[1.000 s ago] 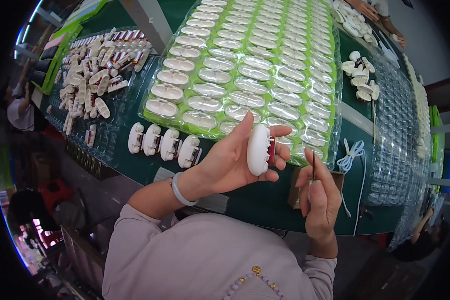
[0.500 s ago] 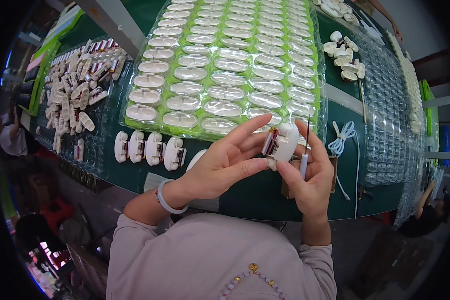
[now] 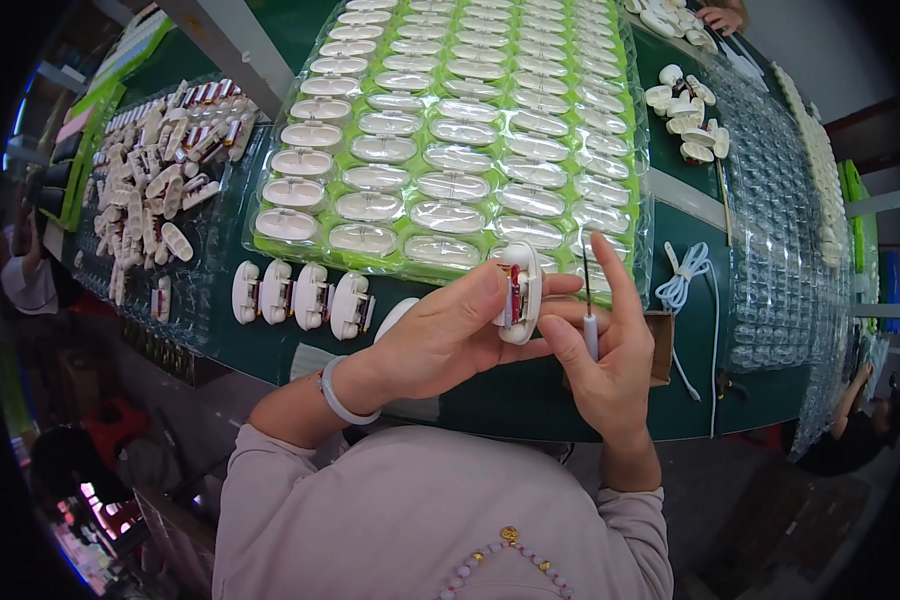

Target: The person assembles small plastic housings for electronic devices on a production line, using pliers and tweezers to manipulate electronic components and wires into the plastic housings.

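My left hand is closed on a white oval plastic casing, held upright above the table's front edge. Its open side shows red and dark inner parts. Close to its right is my right hand, index finger raised. A thin-shafted tool like a screwdriver, with a pale handle and its dark shaft pointing up, is held in that hand. I cannot tell whether the right fingertips touch the casing. Left of my left hand, several similar casings stand in a row, and a white piece is partly covered by that hand.
Ahead lies a green tray of oval white shells under clear plastic. Loose shells and parts pile up at left. At right are a small brown box, a coiled white cable and clear blister trays. Another person's hand shows far right.
The casing has turned so its open side shows more, and has shifted slightly left and down. My right fingers have drawn back from it. Another person's hand has come in at the top right.
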`<state>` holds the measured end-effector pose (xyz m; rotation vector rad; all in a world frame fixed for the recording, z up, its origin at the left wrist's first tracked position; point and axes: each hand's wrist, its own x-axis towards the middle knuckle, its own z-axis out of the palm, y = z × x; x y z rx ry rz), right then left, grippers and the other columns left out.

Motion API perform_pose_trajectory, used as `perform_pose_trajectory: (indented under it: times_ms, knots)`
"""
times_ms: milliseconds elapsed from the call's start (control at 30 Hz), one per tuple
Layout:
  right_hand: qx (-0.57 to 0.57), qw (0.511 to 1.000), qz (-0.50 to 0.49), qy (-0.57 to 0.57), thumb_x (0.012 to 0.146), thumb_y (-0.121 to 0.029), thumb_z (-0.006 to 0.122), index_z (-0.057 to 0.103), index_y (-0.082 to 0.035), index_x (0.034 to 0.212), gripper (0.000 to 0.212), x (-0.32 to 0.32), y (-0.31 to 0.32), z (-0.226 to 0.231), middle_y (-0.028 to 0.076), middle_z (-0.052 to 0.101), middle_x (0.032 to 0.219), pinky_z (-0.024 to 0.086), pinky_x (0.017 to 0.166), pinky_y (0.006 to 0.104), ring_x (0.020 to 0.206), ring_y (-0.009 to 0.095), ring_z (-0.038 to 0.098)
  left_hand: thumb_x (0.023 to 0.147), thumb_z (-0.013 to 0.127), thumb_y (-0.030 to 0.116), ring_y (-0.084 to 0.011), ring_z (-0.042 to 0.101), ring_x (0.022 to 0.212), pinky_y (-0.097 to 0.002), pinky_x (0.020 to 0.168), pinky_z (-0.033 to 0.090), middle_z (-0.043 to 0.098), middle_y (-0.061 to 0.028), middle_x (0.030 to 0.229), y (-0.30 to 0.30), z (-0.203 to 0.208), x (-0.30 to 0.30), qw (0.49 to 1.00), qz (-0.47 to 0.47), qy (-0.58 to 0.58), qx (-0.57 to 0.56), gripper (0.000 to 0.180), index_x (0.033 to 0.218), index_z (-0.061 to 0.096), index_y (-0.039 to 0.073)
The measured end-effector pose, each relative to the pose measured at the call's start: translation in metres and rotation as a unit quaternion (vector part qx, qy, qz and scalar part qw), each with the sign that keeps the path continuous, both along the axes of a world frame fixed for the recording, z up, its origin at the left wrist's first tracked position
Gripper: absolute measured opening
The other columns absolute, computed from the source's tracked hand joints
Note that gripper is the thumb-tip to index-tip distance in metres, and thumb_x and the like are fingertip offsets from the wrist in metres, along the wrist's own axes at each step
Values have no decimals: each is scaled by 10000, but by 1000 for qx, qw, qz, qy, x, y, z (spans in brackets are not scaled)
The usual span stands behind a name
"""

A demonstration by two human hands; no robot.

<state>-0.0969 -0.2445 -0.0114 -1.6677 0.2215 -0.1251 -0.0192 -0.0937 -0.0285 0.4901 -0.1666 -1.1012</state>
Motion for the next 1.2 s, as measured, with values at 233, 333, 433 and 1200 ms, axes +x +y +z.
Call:
perform_pose_trajectory:
  times_ms: [233,333,433,1200]
  knots:
    - [-185,971,-13,-148,780,-175,688,433,20,1256,574,-12,7,5,76,589,913,308,414,184,490,52,396,899,477,311,-308,271,1298,-521,1007,308,270,-172,1399,5,9,6,996,82,-27,8,413,1273,379,164]
    - [-255,953,-41,-161,683,-155,769,445,31,1236,667,-6,16,3,102,567,1011,351,497,200,649,102,453,923,412,160,-258,296,1287,-457,1021,323,296,-163,1377,7,3,7,994,63,5,-86,205,1119,398,102]
    - [-314,928,-69,-187,634,-127,799,444,37,1228,711,1,12,-2,121,565,1031,448,657,246,829,158,549,921,420,213,-255,295,1289,-431,1025,323,274,-153,1392,5,7,6,981,30,100,-164,197,1079,409,95]
    - [-248,959,125,-57,855,46,484,404,29,1287,439,-17,31,17,99,584,770,461,526,271,589,161,558,946,359,346,-184,532,985,-386,822,509,502,-103,1064,7,-2,6,984,155,84,4,373,1204,360,76]
